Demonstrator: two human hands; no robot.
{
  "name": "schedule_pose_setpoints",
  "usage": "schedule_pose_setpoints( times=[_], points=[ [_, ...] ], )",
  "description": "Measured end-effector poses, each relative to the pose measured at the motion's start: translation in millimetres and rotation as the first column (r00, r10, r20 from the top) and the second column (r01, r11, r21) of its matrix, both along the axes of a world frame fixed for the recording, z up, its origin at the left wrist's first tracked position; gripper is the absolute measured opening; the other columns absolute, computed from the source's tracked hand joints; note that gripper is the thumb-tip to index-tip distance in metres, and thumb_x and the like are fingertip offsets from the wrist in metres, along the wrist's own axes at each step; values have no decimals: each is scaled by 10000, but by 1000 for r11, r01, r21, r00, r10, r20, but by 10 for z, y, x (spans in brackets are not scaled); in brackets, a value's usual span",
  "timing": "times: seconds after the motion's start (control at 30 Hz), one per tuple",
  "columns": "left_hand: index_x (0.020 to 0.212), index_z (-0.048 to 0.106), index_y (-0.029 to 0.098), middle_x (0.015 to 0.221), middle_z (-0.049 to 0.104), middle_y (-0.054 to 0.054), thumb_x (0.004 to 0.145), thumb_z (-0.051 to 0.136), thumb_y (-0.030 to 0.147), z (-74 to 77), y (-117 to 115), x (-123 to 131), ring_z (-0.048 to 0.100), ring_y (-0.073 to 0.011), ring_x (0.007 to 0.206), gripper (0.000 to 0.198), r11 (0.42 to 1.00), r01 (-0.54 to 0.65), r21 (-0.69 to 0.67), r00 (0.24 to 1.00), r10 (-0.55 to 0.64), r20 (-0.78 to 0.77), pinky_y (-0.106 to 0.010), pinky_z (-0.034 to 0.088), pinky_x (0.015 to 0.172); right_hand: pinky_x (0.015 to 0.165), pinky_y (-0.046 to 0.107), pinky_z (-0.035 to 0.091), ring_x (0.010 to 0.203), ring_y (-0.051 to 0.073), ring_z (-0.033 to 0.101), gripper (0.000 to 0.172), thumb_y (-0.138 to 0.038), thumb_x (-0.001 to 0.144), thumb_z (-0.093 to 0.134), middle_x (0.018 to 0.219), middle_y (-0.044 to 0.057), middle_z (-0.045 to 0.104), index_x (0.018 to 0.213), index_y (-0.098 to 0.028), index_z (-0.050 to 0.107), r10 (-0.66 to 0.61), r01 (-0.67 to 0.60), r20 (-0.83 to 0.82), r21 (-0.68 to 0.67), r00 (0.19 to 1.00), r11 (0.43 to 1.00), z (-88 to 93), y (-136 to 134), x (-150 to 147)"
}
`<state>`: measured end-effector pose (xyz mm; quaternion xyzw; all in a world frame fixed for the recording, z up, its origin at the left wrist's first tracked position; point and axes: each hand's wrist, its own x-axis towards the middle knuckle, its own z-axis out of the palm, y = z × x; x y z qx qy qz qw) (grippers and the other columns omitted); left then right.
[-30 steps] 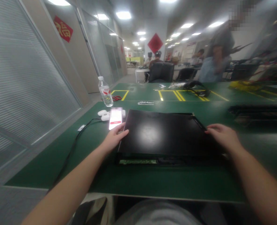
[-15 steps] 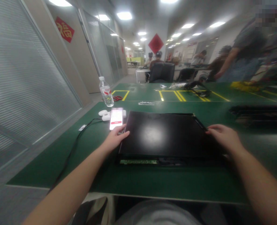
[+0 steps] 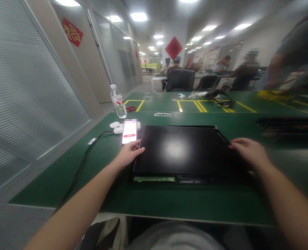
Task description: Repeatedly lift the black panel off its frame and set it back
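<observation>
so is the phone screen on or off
On: the phone, near the left hand, glows bright white with a red bar.

Open-plan office with a workshop setup; glass partition (image 3: 34, 86) with blinds at left; ceiling light panel (image 3: 139, 16) among rows of them; black office chair (image 3: 180, 80); people seated further back, e.g. seated person (image 3: 244, 74); green work surface (image 3: 195, 201) with yellow tape (image 3: 179, 106) outlines; red diamond decoration (image 3: 174, 48) on pillar (image 3: 183, 33)

I'm viewing from afar a black panel (image 3: 180, 149), lying below mid-frame, reflecting a pale glow, green strip (image 3: 154, 179) showing along its lower-left edge
</observation>
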<state>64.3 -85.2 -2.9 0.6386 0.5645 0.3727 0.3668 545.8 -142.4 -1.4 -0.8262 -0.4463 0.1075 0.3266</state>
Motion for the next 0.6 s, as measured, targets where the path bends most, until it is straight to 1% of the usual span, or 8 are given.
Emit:
schedule_pose_setpoints(
  times=[0.1,0.23,0.4,0.6],
  points=[
    [1264,705,77,776,595,-16,642,776,485,-7,3,-9,548,-212,742,748,1000,8,-13,1000,-8,-11,-363,430,749,705,367,461,787,264,646,267,-392,709,634,846,77,752,884,-228,753,-2,2,-6,5,1000,1000,-15,9,20],
    [1227,730,91,672,520,23,639,781,480,-2,6,-16,514,-198,683,707,1000,17,-8,999,-18,-42,-346,411,703,721,373,464,802,268,647,240,-384,716,629,836,77,750,859,-234,750,6,-6,-1,23,1000,1000,-8,14,18],
    [1234,718,58,628,453,49,633,781,477,7,21,-24,480,-183,647,735,1000,16,-20,997,-17,-77,-336,391,682,754,382,453,856,276,650,238,-368,720,642,874,68,758,885,-238,754,-10,9,-39,-11,999,1000,25,-3,-15],
    [1198,731,83,636,488,41,607,808,507,-34,50,-41,511,-198,666,732,1000,12,-14,996,-13,-87,-341,391,686,778,365,444,876,269,651,225,-336,710,665,851,63,757,883,-224,755,-34,35,-84,6,996,999,59,-14,-63]
  ],
)
